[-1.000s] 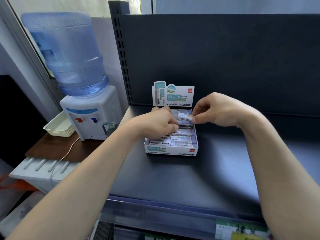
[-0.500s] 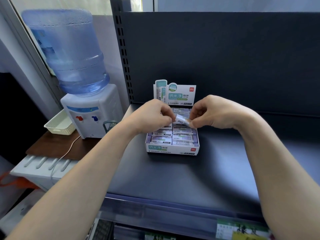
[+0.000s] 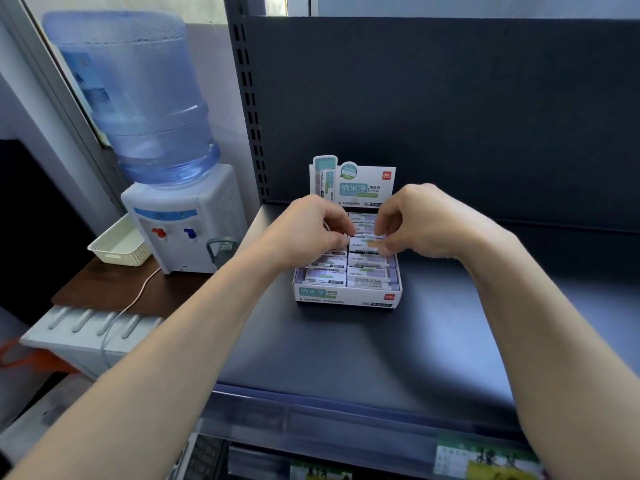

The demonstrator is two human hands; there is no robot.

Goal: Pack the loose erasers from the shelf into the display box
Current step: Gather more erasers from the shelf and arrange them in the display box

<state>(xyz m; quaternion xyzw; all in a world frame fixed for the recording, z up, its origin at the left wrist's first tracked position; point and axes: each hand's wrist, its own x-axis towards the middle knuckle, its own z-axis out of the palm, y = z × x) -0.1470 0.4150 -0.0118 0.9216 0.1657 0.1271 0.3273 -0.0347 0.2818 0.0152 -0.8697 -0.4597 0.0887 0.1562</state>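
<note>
Right over the display box [image 3: 346,296], both hands meet on 1 eraser [image 3: 364,244]. The left hand [image 3: 308,230] has its fingers curled, and their tips pinch the eraser's left end. The right hand [image 3: 420,221] pinches the right end between thumb and curled fingers. The eraser lies level, long axis running left to right and printed sleeve facing up. It sits low over the box's right column, about midway from front to back. Whether it already rests on the erasers beneath it, I cannot tell.

The box stands on the dark shelf [image 3: 346,348], near the back panel [image 3: 485,116]. Its short front wall faces the camera and its upright header card [image 3: 360,183] rises at the rear. Inside, packed erasers [image 3: 367,271] lie in 2 columns side by side, each with its long axis left to right, the same way as the held one. The left hand hides the rear part of the left column.

Left of the shelf, a white water dispenser [image 3: 180,220] carrying a blue bottle [image 3: 138,98] stands on a brown tabletop [image 3: 100,289]. A cream basket [image 3: 119,242] sits just beside it, and a white cable [image 3: 131,303] trails off the tabletop's edge. A green label [image 3: 485,459] shows on the shelf's front strip at lower right.
</note>
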